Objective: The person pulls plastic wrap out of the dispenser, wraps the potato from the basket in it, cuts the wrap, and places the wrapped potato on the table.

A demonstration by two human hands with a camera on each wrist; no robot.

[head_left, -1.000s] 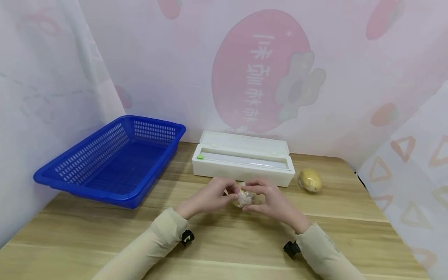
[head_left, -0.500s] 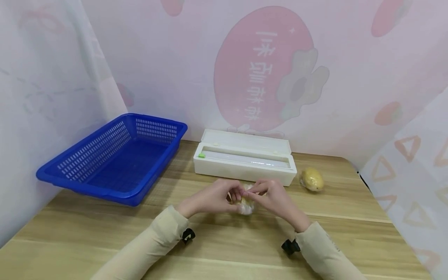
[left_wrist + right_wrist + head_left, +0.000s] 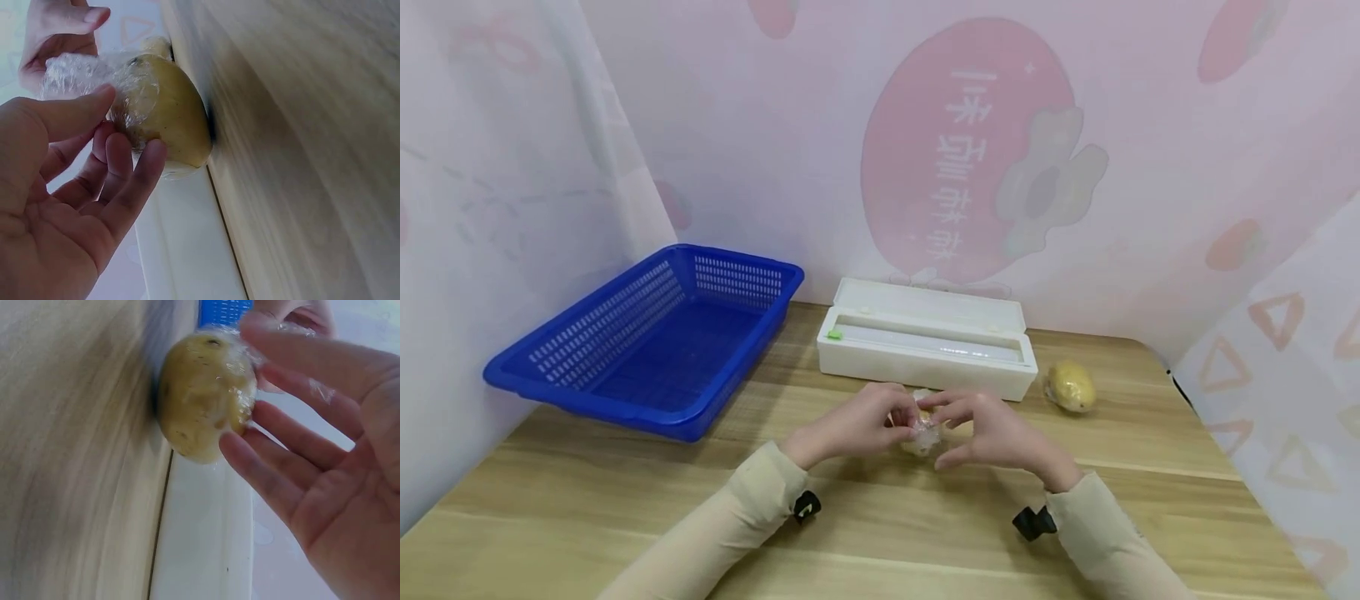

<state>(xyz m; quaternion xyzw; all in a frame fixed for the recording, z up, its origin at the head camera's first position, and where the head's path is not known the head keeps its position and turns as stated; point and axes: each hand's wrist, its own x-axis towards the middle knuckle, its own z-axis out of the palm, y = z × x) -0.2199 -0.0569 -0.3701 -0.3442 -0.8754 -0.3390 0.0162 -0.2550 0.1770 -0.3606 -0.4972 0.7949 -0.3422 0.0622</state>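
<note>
A potato (image 3: 197, 406) partly covered in crumpled cling film (image 3: 72, 75) sits on the wooden table between both hands. My left hand (image 3: 872, 423) pinches gathered film between thumb and forefinger, its other fingers against the potato's side in the left wrist view. My right hand (image 3: 996, 429) is spread at the other side, thumb apart from the forefinger, fingertips right at the wrapped surface. In the head view the hands partly hide this potato. Further right lies a second film-wrapped potato (image 3: 1071, 386).
Just behind the hands stands a white cling film box (image 3: 917, 367), lid raised, with a green slider (image 3: 834, 335) on its left. A blue plastic basket (image 3: 617, 411) stands at the left. A printed curtain (image 3: 760, 150) hangs behind the table (image 3: 880, 533).
The right hand's fingers closed together at the potato's top half a second ago and have now spread apart, the hand shifting slightly right. The left hand stays at the potato.
</note>
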